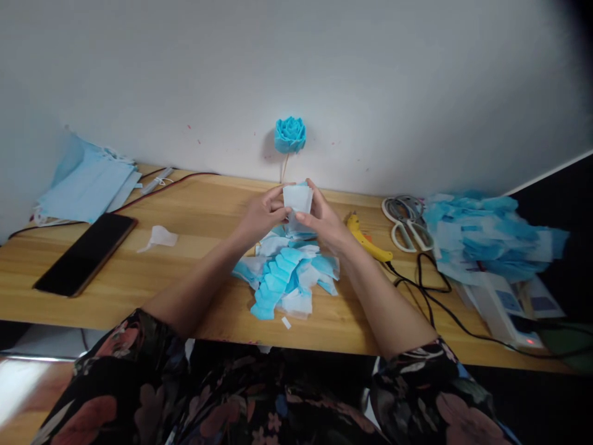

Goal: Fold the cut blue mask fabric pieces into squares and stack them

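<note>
Between my two hands is a small stack of white and pale-blue mask fabric pieces (298,201), held up over the desk. My left hand (266,213) grips its left edge with thumb and fingers. On the other edge my right hand (324,219) is closed, its thumb across the front face. Just below lies a loose pile of cut blue and white fabric pieces (282,278), some with pleated edges. Behind my hands a blue fabric rose (290,135) stands upright on a thin stem against the wall.
Whole face masks (92,182) and a black phone (86,253) lie at left, with a white scrap (160,237) beside them. At right are a yellow glue gun (365,238), white-handled scissors (407,228), black cables, a heap of blue scraps (491,235) and a power strip (507,309).
</note>
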`<state>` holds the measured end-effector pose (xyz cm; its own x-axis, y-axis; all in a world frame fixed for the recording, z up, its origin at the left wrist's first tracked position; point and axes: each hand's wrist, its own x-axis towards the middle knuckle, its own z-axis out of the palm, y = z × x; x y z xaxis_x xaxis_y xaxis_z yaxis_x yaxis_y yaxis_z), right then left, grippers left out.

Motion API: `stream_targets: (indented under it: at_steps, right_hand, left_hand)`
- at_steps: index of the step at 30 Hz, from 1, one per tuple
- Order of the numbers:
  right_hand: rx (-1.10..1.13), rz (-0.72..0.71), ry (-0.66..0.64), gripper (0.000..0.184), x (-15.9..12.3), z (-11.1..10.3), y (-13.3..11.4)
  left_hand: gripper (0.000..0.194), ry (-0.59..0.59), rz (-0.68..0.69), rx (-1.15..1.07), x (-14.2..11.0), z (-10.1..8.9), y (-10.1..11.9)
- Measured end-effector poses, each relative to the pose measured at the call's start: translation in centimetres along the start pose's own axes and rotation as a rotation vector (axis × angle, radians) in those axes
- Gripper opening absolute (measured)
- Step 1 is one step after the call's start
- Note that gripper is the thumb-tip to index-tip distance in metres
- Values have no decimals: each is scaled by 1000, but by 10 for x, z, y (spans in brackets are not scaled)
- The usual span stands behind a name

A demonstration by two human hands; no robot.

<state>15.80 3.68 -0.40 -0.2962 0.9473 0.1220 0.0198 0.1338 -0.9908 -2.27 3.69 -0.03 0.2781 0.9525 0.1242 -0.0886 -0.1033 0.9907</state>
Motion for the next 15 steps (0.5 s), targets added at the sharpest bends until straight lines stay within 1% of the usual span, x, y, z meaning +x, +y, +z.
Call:
stream_targets:
  at_steps: [2, 4, 6, 8, 12, 15]
  right_hand:
    - [14, -6, 30, 115, 0, 3, 1]
    - [19, -18, 72, 103, 0, 3, 2]
    - [7, -21, 113, 89, 1, 0, 4]
    - [-6, -27, 138, 80, 3, -5, 7]
    - [-20, -55, 197, 68, 6, -13, 9]
    - [-2, -47, 240, 64, 6, -14, 9]
  left_hand:
    - [70, 20, -5, 50, 0, 1, -1]
    - [72, 36, 1, 69, -1, 1, -2]
    - [72, 47, -1, 52, 0, 1, -2]
    - [73, 48, -15, 32, 0, 0, -1]
    - [72, 43, -28, 38, 0, -1, -2]
    - [71, 34, -35, 26, 1, -1, -3]
